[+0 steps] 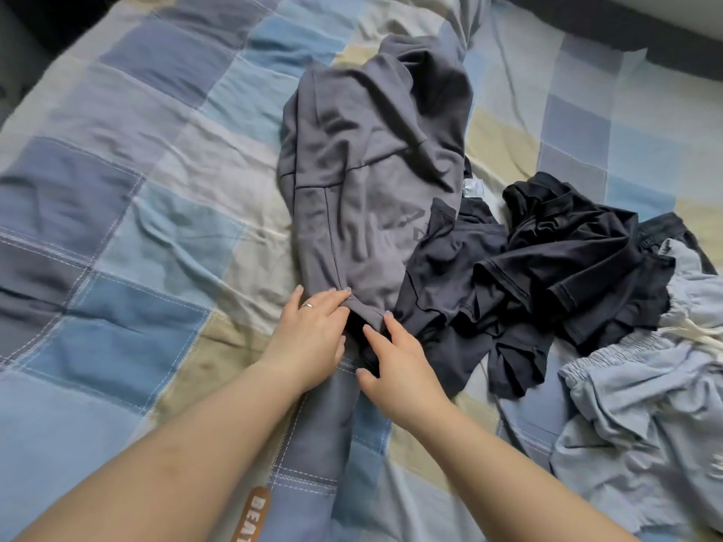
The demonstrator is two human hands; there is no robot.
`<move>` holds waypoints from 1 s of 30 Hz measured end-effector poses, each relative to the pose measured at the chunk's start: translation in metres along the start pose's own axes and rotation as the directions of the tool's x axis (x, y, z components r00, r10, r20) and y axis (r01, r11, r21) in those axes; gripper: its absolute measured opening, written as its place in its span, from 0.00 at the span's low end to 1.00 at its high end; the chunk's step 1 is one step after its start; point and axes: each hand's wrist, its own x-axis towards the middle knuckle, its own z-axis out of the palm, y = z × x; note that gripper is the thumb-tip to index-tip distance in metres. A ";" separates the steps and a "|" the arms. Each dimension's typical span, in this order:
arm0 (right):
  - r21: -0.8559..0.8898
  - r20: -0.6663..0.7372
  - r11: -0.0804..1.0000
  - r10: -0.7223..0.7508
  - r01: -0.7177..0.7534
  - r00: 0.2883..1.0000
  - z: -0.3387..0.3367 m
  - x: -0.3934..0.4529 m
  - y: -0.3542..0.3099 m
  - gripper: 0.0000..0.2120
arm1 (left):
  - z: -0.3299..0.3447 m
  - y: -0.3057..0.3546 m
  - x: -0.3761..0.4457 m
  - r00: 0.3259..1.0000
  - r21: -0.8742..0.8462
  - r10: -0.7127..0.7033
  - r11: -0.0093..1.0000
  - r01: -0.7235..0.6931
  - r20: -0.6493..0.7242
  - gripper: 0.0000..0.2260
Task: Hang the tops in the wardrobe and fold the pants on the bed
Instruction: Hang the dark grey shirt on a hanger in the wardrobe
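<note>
A crumpled grey garment (367, 162) lies along the middle of the bed, its near end bunched between my hands. My left hand (311, 338), with a ring on one finger, pinches the garment's near edge from the left. My right hand (399, 365) rests on the same end from the right, fingers spread and curled into the fabric. A pile of dark navy tops (547, 260) lies to the right, overlapping the grey garment. Light blue drawstring pants (645, 424) lie rumpled at the far right.
The bed is covered by a blue, beige and grey checked cover (137, 228), wrinkled. A brown tag with white letters (252, 514) sits on the cover near my left forearm. A dark wall or headboard edge (626, 29) runs along the top right.
</note>
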 end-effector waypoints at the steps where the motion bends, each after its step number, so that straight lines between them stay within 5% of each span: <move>1: -0.009 -0.004 1.000 -0.003 0.003 1.000 -0.002 0.001 -0.003 0.30 | -0.004 0.001 -0.002 0.999 -0.081 -0.014 0.997 0.012 -0.029 0.15; 5: -0.046 -0.056 0.999 0.013 -0.015 0.998 -0.017 -0.001 -0.023 0.32 | -0.041 0.003 -0.014 0.991 -0.370 -0.014 0.928 -0.036 -0.133 0.17; 12: -0.004 -0.274 0.999 0.041 -0.043 0.961 -0.073 -0.033 -0.069 0.35 | -0.151 0.017 -0.026 0.992 -0.549 0.084 0.827 -0.123 -0.095 0.25; 19: 0.440 -0.426 0.897 0.248 -0.040 0.870 -0.151 -0.096 -0.114 0.41 | -0.295 0.048 -0.054 0.983 -0.748 0.045 0.644 -0.163 -0.176 0.21; 25: 0.485 -0.507 0.875 0.289 -0.008 0.812 -0.216 -0.160 -0.130 0.40 | -0.404 0.070 -0.098 0.953 -0.719 0.015 0.653 -0.238 -0.302 0.19; 30: 0.386 -0.572 0.920 0.183 0.065 0.799 -0.271 -0.228 -0.122 0.28 | -0.467 0.090 -0.142 0.906 -0.540 0.005 0.802 -0.256 -0.423 0.18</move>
